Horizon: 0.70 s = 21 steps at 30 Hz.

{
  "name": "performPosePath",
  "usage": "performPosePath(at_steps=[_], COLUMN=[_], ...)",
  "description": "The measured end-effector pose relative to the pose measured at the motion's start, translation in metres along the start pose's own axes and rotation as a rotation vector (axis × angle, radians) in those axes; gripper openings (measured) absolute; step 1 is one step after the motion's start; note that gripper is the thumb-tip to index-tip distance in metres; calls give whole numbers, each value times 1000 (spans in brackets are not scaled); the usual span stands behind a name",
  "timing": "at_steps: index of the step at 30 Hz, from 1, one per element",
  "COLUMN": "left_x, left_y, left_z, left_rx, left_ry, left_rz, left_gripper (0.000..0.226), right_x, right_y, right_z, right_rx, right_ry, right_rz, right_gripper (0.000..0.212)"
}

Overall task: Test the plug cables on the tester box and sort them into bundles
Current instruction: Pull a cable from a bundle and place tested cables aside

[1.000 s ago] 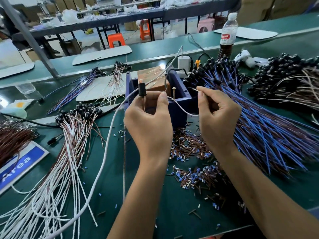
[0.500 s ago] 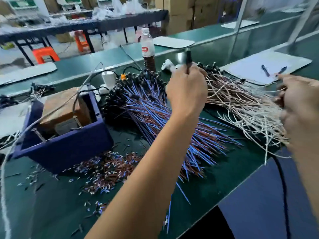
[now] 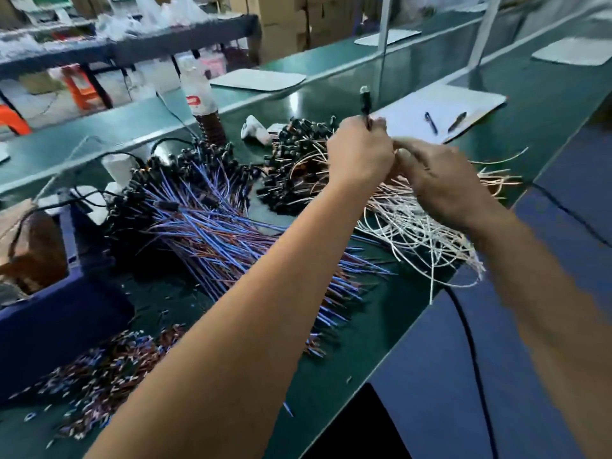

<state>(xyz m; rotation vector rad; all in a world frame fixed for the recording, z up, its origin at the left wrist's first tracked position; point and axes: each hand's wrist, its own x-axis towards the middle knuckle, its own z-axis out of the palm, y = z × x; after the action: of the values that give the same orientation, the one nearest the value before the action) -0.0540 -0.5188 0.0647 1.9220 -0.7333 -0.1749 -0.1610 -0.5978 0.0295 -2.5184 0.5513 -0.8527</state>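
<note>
Gripping a plug cable just below its black plug, the left hand has its fingers curled tight round the wire, and the plug stands upright above the knuckles. The right hand sits just beside it on the right, touching or nearly touching it, fingers bent toward the same wire; motion blur hides whether they actually pinch it, so I cannot tell. Both hands hang over the white and pink cable bundle, which spreads loosely on the green worktop with its black plugs heaped at the far end. Left of it lies the blue and brown cable bundle, plugs far, stripped ends near. Farther left, at the frame edge, stands the blue tester box, with a scatter of cut wire scraps on the worktop in front. Beyond the hands lies a white board carrying two pens, and a bottle stands far left of it.
</note>
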Motion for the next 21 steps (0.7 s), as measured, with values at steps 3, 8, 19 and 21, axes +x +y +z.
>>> performPosePath(at_steps=[3,8,19,21], left_x=[10,15,60,59], left_y=[-9,-2,2,-10], left_z=[4,-6,-29,-24], left_rx=[-246,-906,-1024,-997], left_ry=[30,19,-28,-10], left_rz=[-118,-349,-498,-540], left_gripper=[33,32,11,14], right_x=[-2,11,45,45], right_y=[-2,-1,16,22], right_z=[7,-11,-7,22], right_rx=[173,66,-472,-526], right_ry=[-22,37,113,-141], right_rz=[83,54,73,135], right_gripper=[34,31,38,54])
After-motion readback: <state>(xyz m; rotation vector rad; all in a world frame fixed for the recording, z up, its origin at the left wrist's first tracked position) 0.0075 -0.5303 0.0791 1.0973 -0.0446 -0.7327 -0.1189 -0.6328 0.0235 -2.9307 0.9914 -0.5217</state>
